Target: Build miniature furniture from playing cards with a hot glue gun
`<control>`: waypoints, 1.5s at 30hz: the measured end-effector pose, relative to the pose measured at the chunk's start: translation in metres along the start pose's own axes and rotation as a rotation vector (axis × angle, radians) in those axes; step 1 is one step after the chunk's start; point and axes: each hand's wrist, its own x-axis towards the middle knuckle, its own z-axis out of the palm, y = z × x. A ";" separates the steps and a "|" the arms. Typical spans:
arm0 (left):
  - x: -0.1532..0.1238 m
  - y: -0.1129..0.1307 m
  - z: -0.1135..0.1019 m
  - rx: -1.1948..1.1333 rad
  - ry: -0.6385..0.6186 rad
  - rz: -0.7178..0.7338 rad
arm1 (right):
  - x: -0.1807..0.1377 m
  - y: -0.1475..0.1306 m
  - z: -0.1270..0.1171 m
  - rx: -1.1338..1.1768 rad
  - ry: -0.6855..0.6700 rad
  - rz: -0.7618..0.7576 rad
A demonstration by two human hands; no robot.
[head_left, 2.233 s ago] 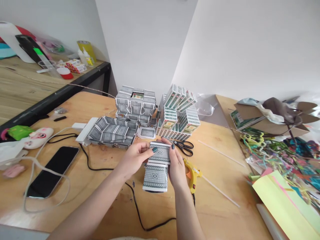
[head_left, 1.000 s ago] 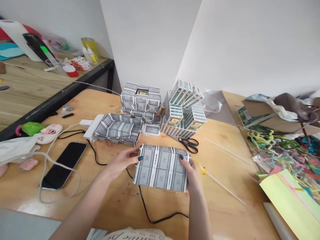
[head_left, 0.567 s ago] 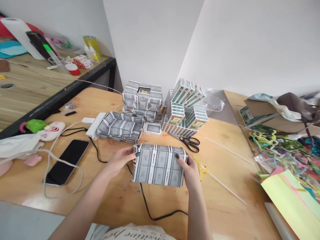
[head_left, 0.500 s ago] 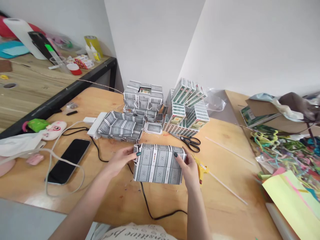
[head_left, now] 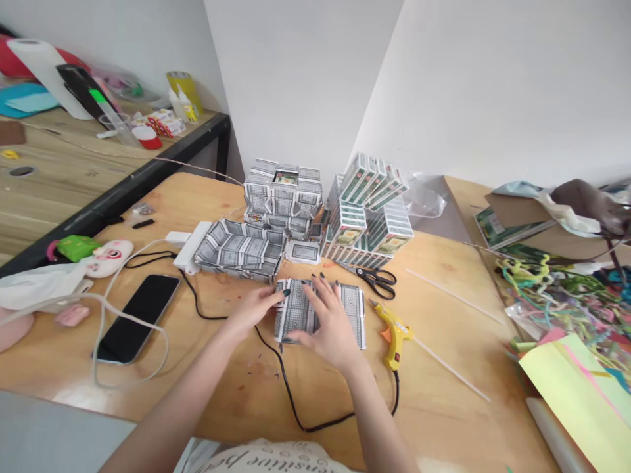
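Observation:
A flat panel made of grey-patterned playing cards [head_left: 352, 309] lies on the wooden table [head_left: 444, 368] in front of me. My right hand [head_left: 328, 322] rests flat on top of it, fingers spread. My left hand [head_left: 256, 307] holds the panel's left edge, its thumb pinched against the cards. Behind the panel sits an open tray built from the same cards [head_left: 239, 249], and behind that a taller card-built box [head_left: 282, 194]. A pile of card packs [head_left: 372, 213] stands to its right.
A yellow glue gun [head_left: 393, 328] with a black cord [head_left: 290, 404] lies right of the panel, black scissors [head_left: 377, 281] behind it. A phone [head_left: 137, 316] and white cable lie at left. Coloured pipe cleaners [head_left: 557, 295], yellow-green paper [head_left: 572, 387] and cardboard crowd the right side.
The card panel was held up tilted between both hands; now it lies flat on the table. My right hand has moved from its right edge onto its top.

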 end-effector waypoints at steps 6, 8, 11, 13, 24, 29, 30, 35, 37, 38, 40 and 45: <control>0.004 -0.006 0.003 -0.066 -0.027 0.009 | 0.005 -0.009 0.002 -0.177 -0.165 -0.043; 0.003 -0.005 0.005 -0.065 -0.007 0.035 | 0.005 -0.008 0.002 -0.193 -0.163 -0.038; 0.002 -0.002 0.007 -0.032 0.048 0.067 | 0.006 -0.006 0.004 -0.198 -0.145 -0.034; 0.001 0.001 0.008 -0.019 0.067 0.079 | 0.006 -0.006 0.005 -0.194 -0.136 -0.035; 0.001 -0.003 0.012 0.079 0.096 0.160 | 0.005 -0.004 0.008 -0.202 -0.114 -0.031; 0.002 -0.007 0.016 0.133 0.131 0.196 | 0.005 -0.004 0.009 -0.211 -0.121 -0.041; 0.002 -0.007 0.016 0.145 0.133 0.207 | 0.005 -0.004 0.009 -0.211 -0.119 -0.042; 0.003 -0.008 0.014 0.193 0.090 0.247 | 0.004 -0.005 0.009 -0.210 -0.111 -0.045; 0.003 -0.008 0.012 0.212 0.084 0.248 | 0.004 -0.004 0.009 -0.213 -0.105 -0.049; 0.004 -0.008 0.011 0.221 0.083 0.246 | 0.004 -0.004 0.009 -0.215 -0.101 -0.051; 0.005 -0.008 0.010 0.238 0.077 0.247 | 0.003 -0.004 0.009 -0.223 -0.092 -0.056; 0.006 -0.009 0.013 0.240 0.103 0.245 | 0.003 -0.004 0.010 -0.238 -0.087 -0.065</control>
